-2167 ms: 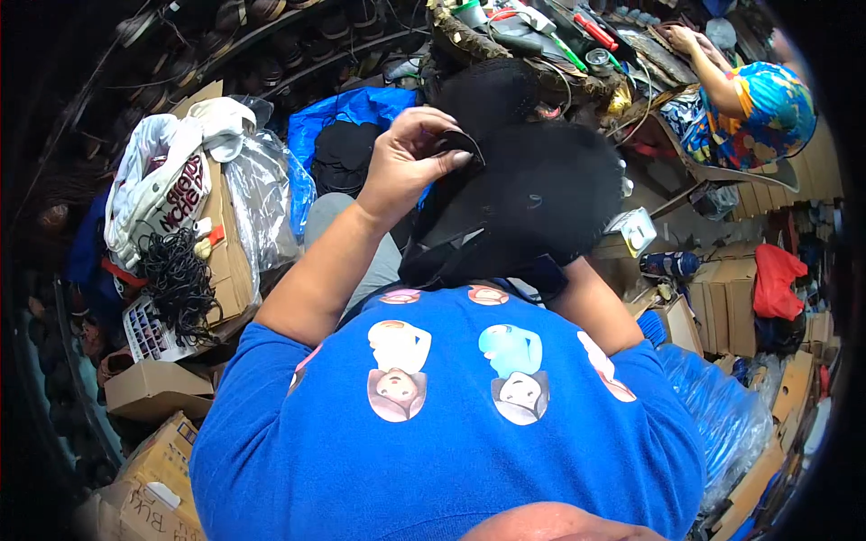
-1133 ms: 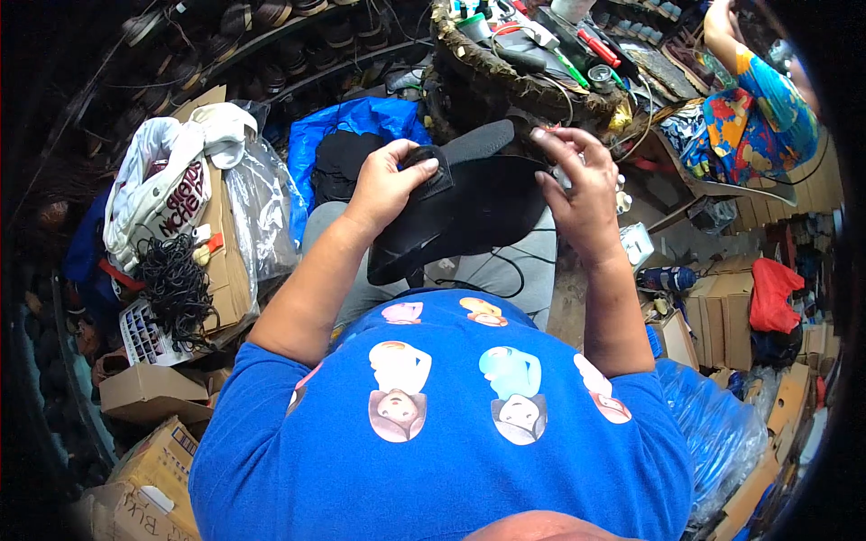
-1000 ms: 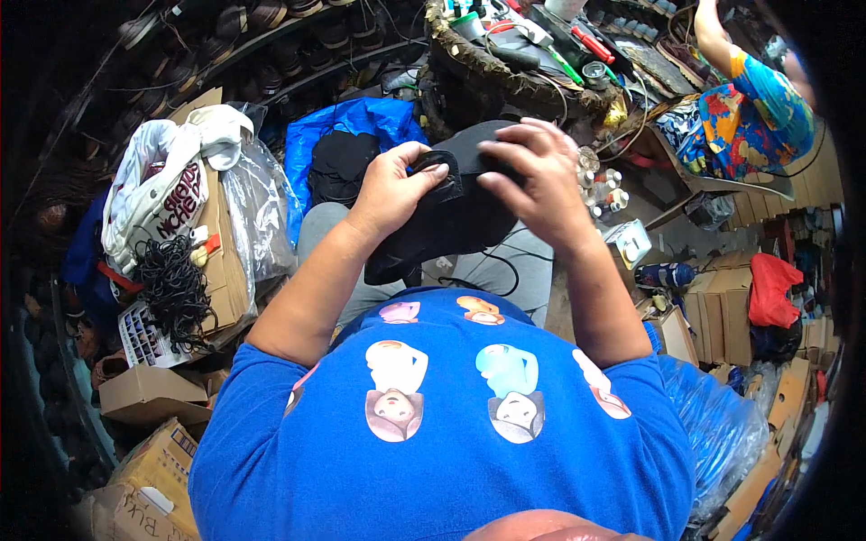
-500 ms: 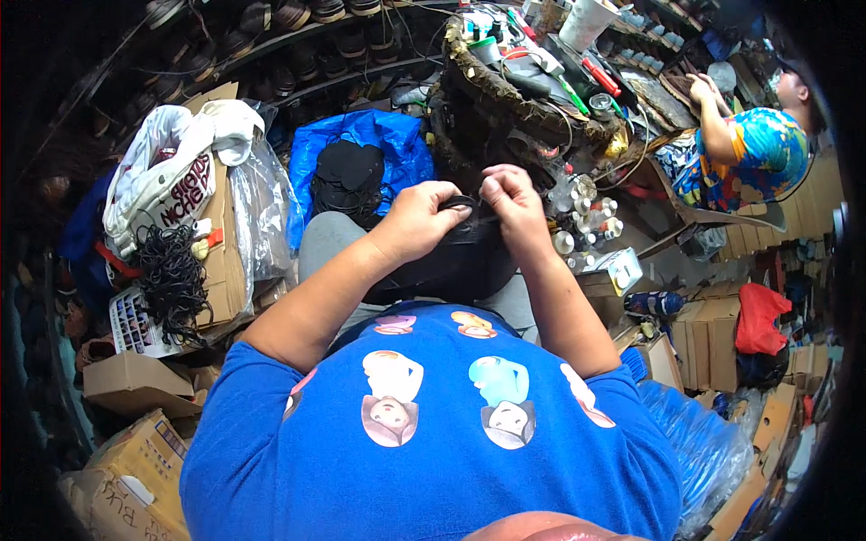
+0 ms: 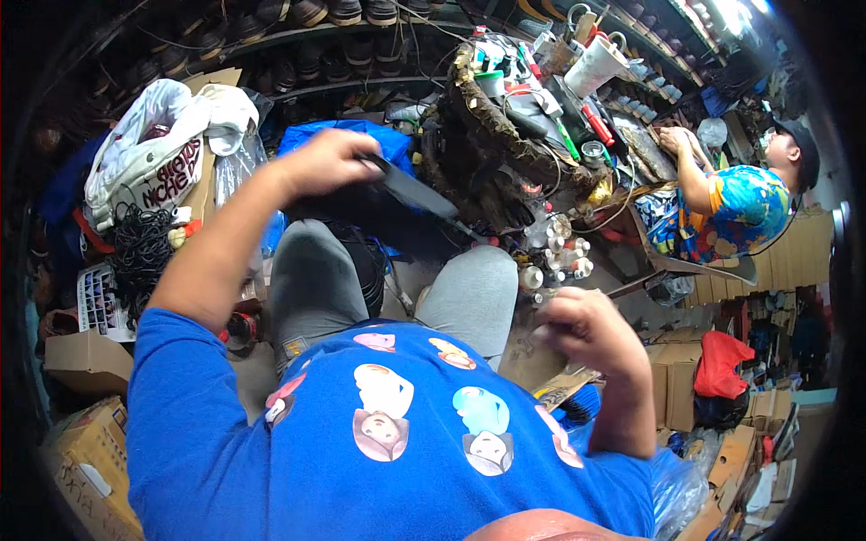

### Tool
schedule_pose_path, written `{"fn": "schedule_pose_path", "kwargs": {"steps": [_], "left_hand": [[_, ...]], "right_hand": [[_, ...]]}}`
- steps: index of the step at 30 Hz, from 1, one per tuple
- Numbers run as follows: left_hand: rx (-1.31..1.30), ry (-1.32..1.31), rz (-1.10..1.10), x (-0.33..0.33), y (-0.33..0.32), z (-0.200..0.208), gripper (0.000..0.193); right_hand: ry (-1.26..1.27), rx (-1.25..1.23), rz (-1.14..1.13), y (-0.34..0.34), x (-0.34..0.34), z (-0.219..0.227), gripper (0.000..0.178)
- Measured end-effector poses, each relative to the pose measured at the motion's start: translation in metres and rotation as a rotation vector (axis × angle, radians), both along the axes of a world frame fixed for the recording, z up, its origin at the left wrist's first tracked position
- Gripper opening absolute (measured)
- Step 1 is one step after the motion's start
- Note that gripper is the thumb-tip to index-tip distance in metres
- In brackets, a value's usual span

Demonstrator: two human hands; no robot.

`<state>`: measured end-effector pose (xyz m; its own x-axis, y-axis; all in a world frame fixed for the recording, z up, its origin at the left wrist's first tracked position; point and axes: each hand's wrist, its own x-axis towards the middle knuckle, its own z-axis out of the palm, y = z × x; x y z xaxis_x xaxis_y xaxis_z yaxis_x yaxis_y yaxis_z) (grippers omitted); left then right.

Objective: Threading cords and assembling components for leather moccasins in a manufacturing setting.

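Note:
My left hand [image 5: 336, 164] is raised over the blue plastic sheet, its fingers closed on the edge of a black flexible sheet [image 5: 410, 194]. The sheet stretches rightward above my knees and is blurred by motion, so I cannot tell whether it is cloth or plastic. My right hand [image 5: 588, 332] is held apart from it, to the right of my right knee. Its fingers are curled in and blurred, and what they hold, if anything, does not show. The blue plastic sheet [image 5: 386, 140] lies partly hidden behind my left hand.
A cluttered round workbench [image 5: 505, 117] carries tools and a white cup [image 5: 595, 68]. Small bottles [image 5: 559, 261] stand below it. At left are white fabric [image 5: 171, 135], black cords [image 5: 144, 243] and a cardboard box [image 5: 86, 356]. Another person [image 5: 753, 203] sits at right, near a red bag [image 5: 722, 365].
My hands, close together before, have parted: left up and leftward, right down and rightward. The black sheet has lifted off my lap, uncovering my knees. The view has shifted slightly.

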<state>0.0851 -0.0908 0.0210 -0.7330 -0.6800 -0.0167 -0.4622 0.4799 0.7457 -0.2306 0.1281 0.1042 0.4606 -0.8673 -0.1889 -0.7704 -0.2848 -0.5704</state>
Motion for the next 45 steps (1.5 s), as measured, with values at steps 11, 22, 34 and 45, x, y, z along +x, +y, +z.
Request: {"fn": "schedule_pose_path", "kwargs": {"steps": [11,22,34,45], "left_hand": [[0.48,0.593,0.654,0.057,-0.05,-0.067,0.017],[0.814,0.814,0.256,-0.084,0.08,-0.04,0.01],[-0.094,0.43,0.452,-0.075,0.098,-0.037,0.015],[-0.523,0.634,0.695,-0.005,0.027,0.01,0.014]], "right_hand": [[0.595,0.256,-0.559,0.069,-0.105,-0.093,0.022],[-0.795,-0.196,-0.515,-0.113,0.063,-0.132,0.057],[-0.737,-0.372,-0.603,-0.106,0.084,-0.146,0.015],[-0.522,0.181,-0.333,-0.06,0.016,-0.106,0.031]]}}
